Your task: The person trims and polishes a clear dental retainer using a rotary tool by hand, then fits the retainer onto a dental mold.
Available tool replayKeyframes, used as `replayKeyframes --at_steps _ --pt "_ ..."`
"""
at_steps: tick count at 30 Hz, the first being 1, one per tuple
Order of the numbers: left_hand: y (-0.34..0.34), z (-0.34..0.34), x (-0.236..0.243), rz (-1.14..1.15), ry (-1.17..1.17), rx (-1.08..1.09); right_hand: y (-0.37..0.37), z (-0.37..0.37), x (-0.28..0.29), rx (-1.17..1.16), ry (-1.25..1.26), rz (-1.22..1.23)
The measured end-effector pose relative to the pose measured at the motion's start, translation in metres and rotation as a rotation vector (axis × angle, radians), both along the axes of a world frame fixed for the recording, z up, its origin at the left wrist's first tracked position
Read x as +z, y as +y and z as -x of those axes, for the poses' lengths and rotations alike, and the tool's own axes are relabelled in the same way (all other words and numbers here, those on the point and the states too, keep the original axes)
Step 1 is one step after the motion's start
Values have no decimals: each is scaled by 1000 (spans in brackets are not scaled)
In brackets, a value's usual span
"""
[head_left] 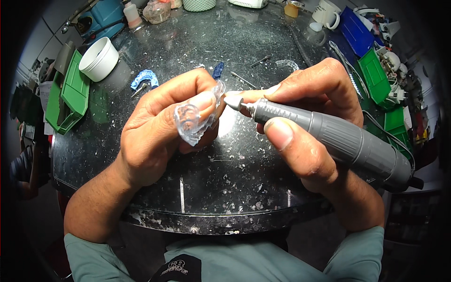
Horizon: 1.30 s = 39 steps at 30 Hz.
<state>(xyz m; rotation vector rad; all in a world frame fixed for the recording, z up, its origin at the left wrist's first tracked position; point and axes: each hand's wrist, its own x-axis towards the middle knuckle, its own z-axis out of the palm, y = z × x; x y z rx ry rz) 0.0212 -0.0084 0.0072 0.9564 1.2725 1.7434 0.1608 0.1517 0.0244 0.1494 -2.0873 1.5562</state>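
My left hand [155,131] is closed round a clear plastic dental aligner [192,122], thumb pressed on it, its arch standing up over my fingers. My right hand [310,117] grips a dark grey rotary handpiece [343,141]. The pale grey conical bit [233,102] at the handpiece's tip points left and sits very close beside the aligner; I cannot tell whether they touch. Behind my hands lie a blue dental mould [143,78], a small dark blue piece [218,70], a thin metal tool [242,80] and another clear aligner [287,64].
The black, speckled worktop [235,178] curves round me. At left stand a green bin [66,94] and white tub [98,60]. Green bins [373,77], a blue bin [354,33] and white mug [324,14] stand at right, with cables nearby. Another person's arm [32,171] shows at far left.
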Motion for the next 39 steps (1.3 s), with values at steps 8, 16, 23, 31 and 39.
replayKeyframes --at_steps 8,16,23,31,39 --pt "-1 4 4 82 36 -32 -4 0 -2 -45 -33 -31" --pt "-1 4 0 66 37 -1 -4 2 -4 -56 -2 -37" --pt "-2 4 2 75 31 -26 -4 3 -5 -42 -7 -21" --pt "-5 8 2 96 18 -63 -3 4 -5 -26 23 -48" --pt "-3 2 4 85 -15 -18 -3 3 -3 -2 -11 -55"
